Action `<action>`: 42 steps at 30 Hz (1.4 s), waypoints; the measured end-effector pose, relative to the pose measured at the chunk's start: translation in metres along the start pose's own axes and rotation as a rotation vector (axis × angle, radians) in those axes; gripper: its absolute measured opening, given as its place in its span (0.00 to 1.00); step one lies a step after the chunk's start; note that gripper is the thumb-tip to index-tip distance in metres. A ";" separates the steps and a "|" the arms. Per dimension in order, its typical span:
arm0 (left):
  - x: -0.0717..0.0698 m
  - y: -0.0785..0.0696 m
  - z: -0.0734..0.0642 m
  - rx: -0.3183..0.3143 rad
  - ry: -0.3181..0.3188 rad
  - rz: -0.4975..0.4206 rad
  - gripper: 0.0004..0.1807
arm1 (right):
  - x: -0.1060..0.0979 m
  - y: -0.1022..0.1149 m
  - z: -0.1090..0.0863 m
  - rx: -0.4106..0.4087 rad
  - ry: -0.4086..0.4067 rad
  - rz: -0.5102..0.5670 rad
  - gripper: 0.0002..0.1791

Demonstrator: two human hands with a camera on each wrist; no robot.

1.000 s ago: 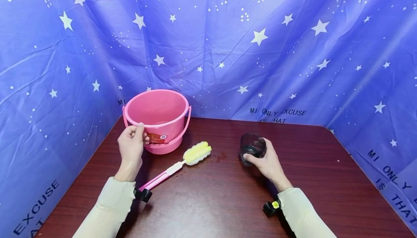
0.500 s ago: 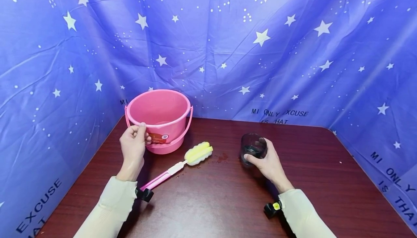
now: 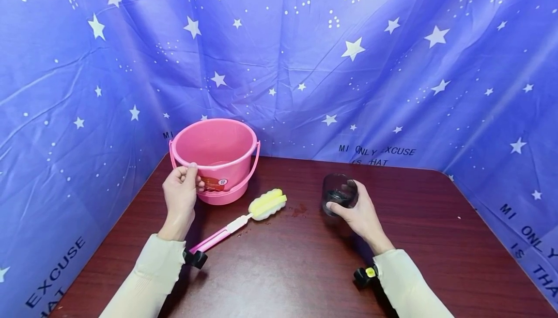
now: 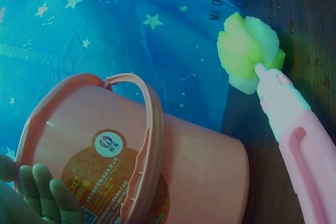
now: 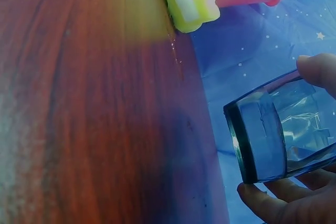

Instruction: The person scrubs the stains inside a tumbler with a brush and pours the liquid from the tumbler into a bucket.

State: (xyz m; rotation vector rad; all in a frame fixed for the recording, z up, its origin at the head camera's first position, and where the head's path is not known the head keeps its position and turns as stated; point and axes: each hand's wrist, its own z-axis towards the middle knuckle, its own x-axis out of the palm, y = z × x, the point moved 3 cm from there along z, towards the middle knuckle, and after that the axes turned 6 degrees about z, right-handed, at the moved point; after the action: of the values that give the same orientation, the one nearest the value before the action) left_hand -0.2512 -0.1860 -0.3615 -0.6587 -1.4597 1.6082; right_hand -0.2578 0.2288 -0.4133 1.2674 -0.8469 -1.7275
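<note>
My right hand grips a dark see-through glass from its right side, thumb in front and fingers around the back. Some liquid shows inside it. In the right wrist view, fingers hold the glass by its wall and near its thick base. At the left, my left hand pinches the near rim of a pink bucket, thumb at the rim and fingers against the outer wall. The bucket stands upright, its handle hanging down in front. A little liquid seems to lie in its bottom.
A sponge bottle brush with a pink and white handle lies between the hands, its handle end hidden by the left wrist's camera. Water drops wet the brown table. A blue star-patterned curtain surrounds the back and sides.
The glass has risen slightly in my right hand. My left hand keeps its hold on the bucket rim. The whole head view has shifted a little.
</note>
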 end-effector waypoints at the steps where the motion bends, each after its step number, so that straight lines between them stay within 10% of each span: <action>1: 0.000 0.000 0.000 0.001 0.001 0.000 0.13 | 0.000 0.002 0.000 -0.002 0.001 -0.003 0.47; 42: 0.001 0.001 0.000 0.001 -0.005 -0.016 0.12 | 0.017 0.046 0.019 -0.115 0.041 0.003 0.50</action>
State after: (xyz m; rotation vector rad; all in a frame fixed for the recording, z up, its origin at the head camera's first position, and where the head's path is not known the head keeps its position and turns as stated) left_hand -0.2519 -0.1854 -0.3620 -0.6415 -1.4642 1.5996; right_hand -0.2690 0.1946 -0.3753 1.2194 -0.7150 -1.7172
